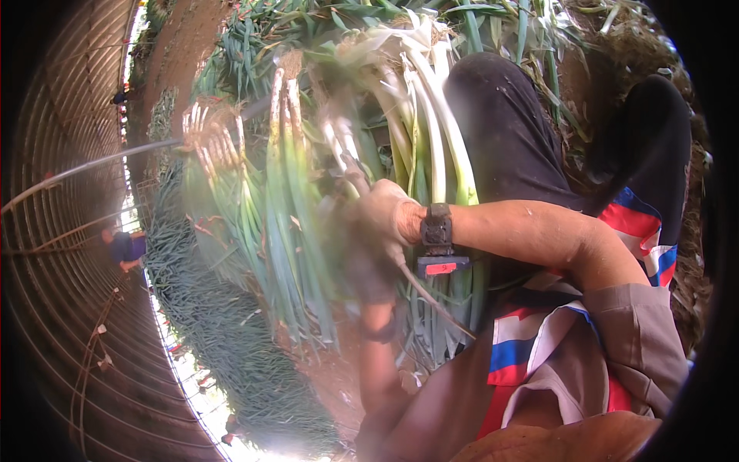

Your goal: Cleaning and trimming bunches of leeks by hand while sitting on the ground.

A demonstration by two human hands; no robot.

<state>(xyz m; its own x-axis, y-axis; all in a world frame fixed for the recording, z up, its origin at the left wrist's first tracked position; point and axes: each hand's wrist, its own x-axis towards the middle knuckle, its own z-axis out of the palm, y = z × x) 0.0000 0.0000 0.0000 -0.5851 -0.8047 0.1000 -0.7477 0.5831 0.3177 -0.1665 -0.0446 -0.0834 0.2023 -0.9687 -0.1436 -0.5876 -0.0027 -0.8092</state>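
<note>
My right hand (pixel 387 209), in a pale glove with a dark wristband device (pixel 436 231), is closed round a slim, nozzle-like tool (pixel 355 174). A thin hose (pixel 431 296) trails from under this hand toward my body. My left hand (pixel 371 269) is below it, dark and smeared; its fingers cannot be made out. Long green onions with white stems (pixel 346 138) lie just beyond the hands, partly blurred. Thick, clean white stalks (pixel 439 138) lie beside my knee, and soil-stained green onions with roots (pixel 289 115) lie to the left.
My dark-trousered knees (pixel 500 108) rise at the upper right. More leafy green onions (pixel 223 362) cover the ground at left, beside bare soil (pixel 331 385). A thin pole (pixel 100 163) reaches in from the left. Another person (pixel 125 246) is far off by the ribbed tunnel wall (pixel 69 308).
</note>
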